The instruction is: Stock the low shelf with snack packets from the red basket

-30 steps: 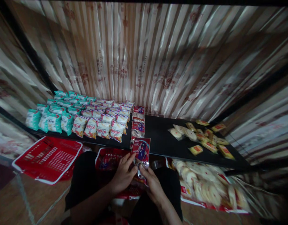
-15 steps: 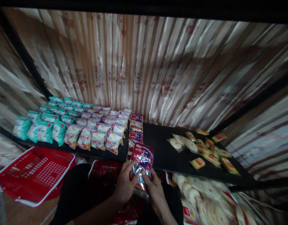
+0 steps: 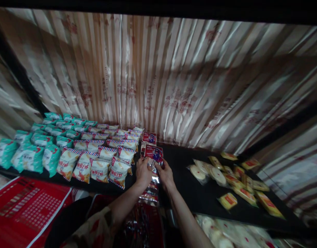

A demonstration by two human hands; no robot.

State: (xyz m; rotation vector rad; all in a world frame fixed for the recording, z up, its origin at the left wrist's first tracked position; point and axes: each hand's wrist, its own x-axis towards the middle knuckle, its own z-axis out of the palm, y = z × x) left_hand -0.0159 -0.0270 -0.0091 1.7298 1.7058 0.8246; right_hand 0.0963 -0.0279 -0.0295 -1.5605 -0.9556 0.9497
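Both my hands reach onto a black shelf [image 3: 184,186] and grip one red snack packet [image 3: 153,153] with a silver lower part. My left hand [image 3: 143,172] pinches its left edge and my right hand [image 3: 165,174] its right edge, fingers closed. The packet sits over a short row of like red packets, with another red packet [image 3: 149,137] just behind it. Right beside my left hand lie rows of white-and-orange snack bags [image 3: 117,170].
Teal snack bags [image 3: 26,156] fill the shelf's left end. Round pale cakes and yellow-wrapped pieces [image 3: 227,200] lie loose at the right. A red basket [image 3: 21,210] sits low at the left; another with packets is below my arms. A striped curtain hangs behind.
My hands have carried the red packet up from over the basket at my lap and forward onto the shelf's row of red packets. The view has moved closer to the shelf.
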